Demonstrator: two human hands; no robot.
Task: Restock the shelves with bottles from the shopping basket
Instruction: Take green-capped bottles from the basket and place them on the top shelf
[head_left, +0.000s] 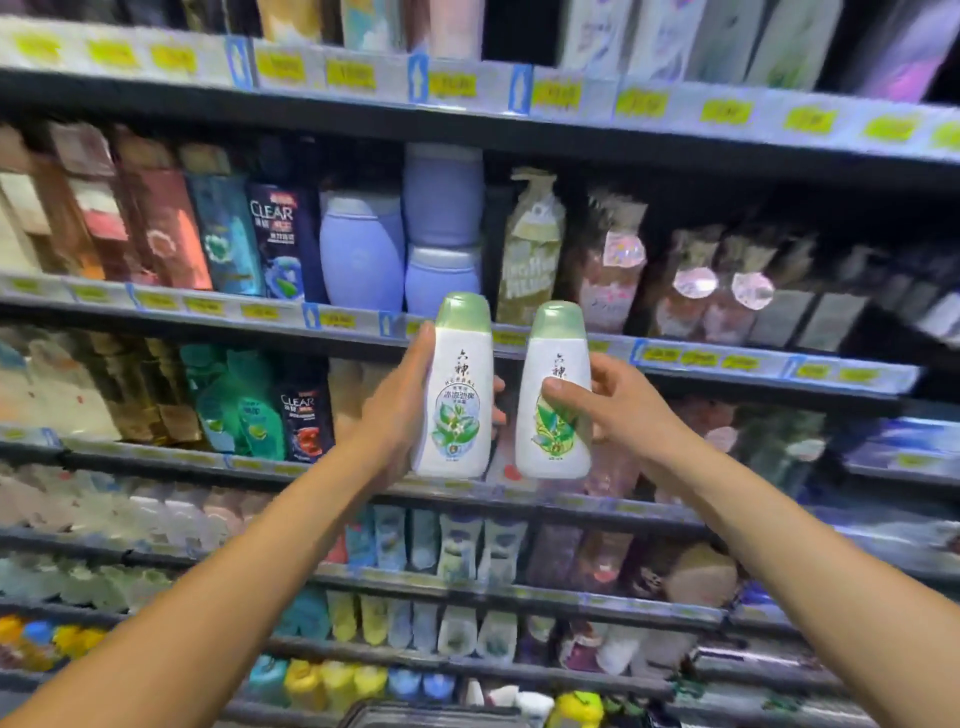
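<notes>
Showing at six o'clock in the view, the dark rim of the shopping basket (431, 714) sits nearest. Both forearms reach up past it. The left hand (400, 410) grips a white green-capped bottle (460, 364), its fingers (498, 387) curled round the back. Just beside it at three o'clock, the right hand (618, 400) holds a matching second bottle (553, 447), pinched between the thumb on the label and the fingers behind. Both bottles are upright in the air, slightly apart, in front of the shelf edge (701, 358). Beyond, at eleven o'clock, lilac bottles (363, 249) and a dark CLEAR bottle (278, 234) stand on the shelf.
</notes>
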